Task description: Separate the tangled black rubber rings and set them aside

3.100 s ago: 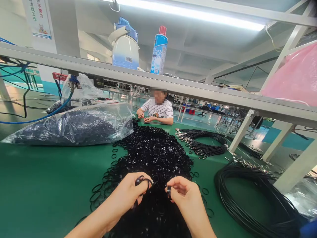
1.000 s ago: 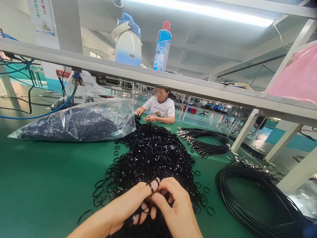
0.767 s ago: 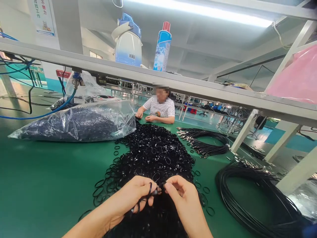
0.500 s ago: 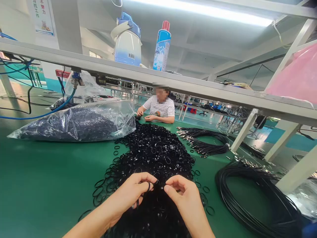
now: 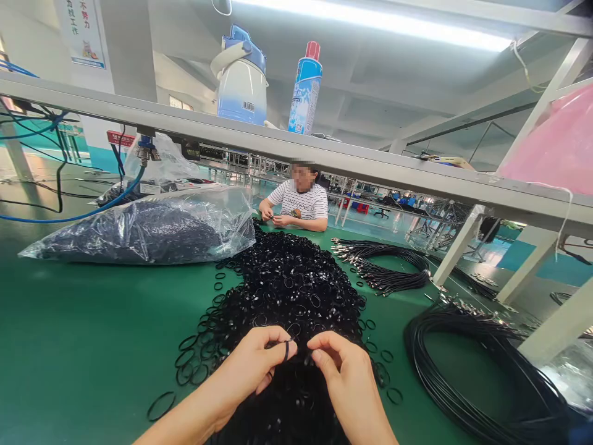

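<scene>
My left hand point(image 5: 245, 364) is closed, and its fingertips pinch a small black rubber ring point(image 5: 287, 350). The ring is right at the front of a big pile of black rubber rings point(image 5: 287, 290). My right hand point(image 5: 345, 377) is just beside my left hand, with its fingers curled in a pinch over the pile. I cannot tell if it holds a ring. The pile sits on the green bench point(image 5: 92, 321). To the left of the pile is a see-through bag of black rings point(image 5: 139, 238). To the right are black cable coils point(image 5: 463, 371). Past the pile, a person in a striped shirt point(image 5: 301, 204) sits working.
</scene>
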Demonstrator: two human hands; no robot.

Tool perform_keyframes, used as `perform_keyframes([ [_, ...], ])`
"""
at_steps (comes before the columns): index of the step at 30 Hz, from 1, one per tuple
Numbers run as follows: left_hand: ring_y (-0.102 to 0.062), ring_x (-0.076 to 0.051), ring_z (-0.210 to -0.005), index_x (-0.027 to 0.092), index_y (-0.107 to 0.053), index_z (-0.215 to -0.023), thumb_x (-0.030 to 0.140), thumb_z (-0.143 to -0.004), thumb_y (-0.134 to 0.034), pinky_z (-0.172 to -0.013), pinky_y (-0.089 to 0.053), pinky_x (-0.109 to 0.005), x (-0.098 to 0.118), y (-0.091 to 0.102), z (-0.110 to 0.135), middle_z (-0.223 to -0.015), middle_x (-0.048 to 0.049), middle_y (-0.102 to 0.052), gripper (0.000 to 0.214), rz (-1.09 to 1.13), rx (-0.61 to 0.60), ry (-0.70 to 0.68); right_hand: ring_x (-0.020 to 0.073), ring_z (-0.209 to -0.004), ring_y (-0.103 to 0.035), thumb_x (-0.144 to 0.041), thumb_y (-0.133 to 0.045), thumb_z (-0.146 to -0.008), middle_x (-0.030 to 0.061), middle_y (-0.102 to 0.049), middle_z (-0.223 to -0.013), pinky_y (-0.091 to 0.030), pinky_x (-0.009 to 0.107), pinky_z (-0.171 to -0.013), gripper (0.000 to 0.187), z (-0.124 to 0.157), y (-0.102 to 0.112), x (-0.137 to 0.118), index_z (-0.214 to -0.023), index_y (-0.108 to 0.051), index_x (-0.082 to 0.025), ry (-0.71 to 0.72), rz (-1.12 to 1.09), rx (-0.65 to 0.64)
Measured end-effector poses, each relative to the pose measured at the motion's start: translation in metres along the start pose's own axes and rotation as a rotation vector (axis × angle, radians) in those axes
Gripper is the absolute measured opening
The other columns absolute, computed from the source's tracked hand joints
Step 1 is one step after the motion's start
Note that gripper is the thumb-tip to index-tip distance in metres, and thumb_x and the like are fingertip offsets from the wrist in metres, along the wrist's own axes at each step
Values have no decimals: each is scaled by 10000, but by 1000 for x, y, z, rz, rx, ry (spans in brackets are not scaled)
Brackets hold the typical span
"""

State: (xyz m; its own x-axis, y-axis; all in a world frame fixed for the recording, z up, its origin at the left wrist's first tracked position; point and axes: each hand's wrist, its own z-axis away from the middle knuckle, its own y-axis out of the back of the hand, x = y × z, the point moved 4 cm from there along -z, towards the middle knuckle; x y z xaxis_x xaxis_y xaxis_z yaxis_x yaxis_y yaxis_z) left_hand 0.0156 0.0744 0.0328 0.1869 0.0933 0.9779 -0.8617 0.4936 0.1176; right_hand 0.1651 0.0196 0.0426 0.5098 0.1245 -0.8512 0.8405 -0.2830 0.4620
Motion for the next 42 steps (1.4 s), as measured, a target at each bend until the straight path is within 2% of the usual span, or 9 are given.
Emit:
perform_keyframes([
  [8,-362,-35,-462,182,-665,-920,400,-782,-579,-373,-152,-138,1,1,6,-717,14,-544,272,324,-24,84,159,-844,-582,-263,-436,-899,1,-621,-946,-424,243,-706,191,9,-2,-20,-902,-627,-257,150,167,23],
  [14,-532,-113,-688,148,-682,-936,221,-750,-605,-549,-388,-184,-2,-8,5,-808,-38,-617,214,586,-113,100,131,-631,-581,-169,-589,-778,-26,-648,-754,-418,202,-563,117,15,-25,-25,-818,-668,-245,141,95,-46],
  [18,-564,-128,-837,131,-687,-918,-31,-594,-529,-682,-416,-195,1,-5,1,-975,-61,-645,395,565,-181,1,141,-707,-629,-129,-509,-813,-14,-681,-792,-463,207,-647,192,8,-14,-12,-834,-672,-228,13,-42,-49],
  [26,-581,-183,-1032,164,-647,-970,124,-703,-687,-929,-418,-279,8,0,0,-1054,-63,-660,273,480,-101,-65,162,-830,-639,-95,-515,-776,-38,-712,-900,-458,255,-748,287,-1,3,-3,-906,-692,-280,-11,-16,-6],
  [29,-612,-213,-1009,166,-620,-953,232,-734,-689,-845,-494,-307,7,0,1,-1010,-73,-666,239,466,-89,-32,171,-796,-631,-151,-550,-782,-30,-715,-912,-457,278,-748,243,-2,7,-1,-919,-701,-282,-42,47,45],
  [31,-652,-189,-836,172,-600,-964,311,-747,-669,-587,-515,-238,5,2,1,-993,-77,-660,267,380,-51,-13,170,-741,-619,-176,-566,-780,-24,-708,-857,-456,280,-706,190,-2,10,-1,-871,-705,-269,-42,85,68],
  [33,-574,-99,-572,173,-595,-974,346,-760,-638,-363,-316,-142,5,5,1,-912,-59,-653,278,288,-5,-8,167,-702,-609,-186,-574,-778,-18,-688,-794,-450,274,-658,140,-2,12,-1,-802,-695,-252,-30,102,77],
  [35,-428,-38,-475,171,-607,-956,333,-772,-614,-355,-171,-124,6,6,1,-812,-17,-621,245,268,13,-2,165,-711,-622,-176,-551,-790,-17,-675,-769,-459,268,-661,145,-2,12,0,-788,-680,-243,-21,60,69],
  [42,-533,-109,-666,153,-610,-898,270,-771,-557,-477,-372,-167,14,3,6,-771,-11,-593,180,170,-39,-48,181,-790,-669,-137,-498,-793,14,-700,-843,-498,281,-727,210,-5,6,7,-843,-685,-219,-16,-142,-2],
])
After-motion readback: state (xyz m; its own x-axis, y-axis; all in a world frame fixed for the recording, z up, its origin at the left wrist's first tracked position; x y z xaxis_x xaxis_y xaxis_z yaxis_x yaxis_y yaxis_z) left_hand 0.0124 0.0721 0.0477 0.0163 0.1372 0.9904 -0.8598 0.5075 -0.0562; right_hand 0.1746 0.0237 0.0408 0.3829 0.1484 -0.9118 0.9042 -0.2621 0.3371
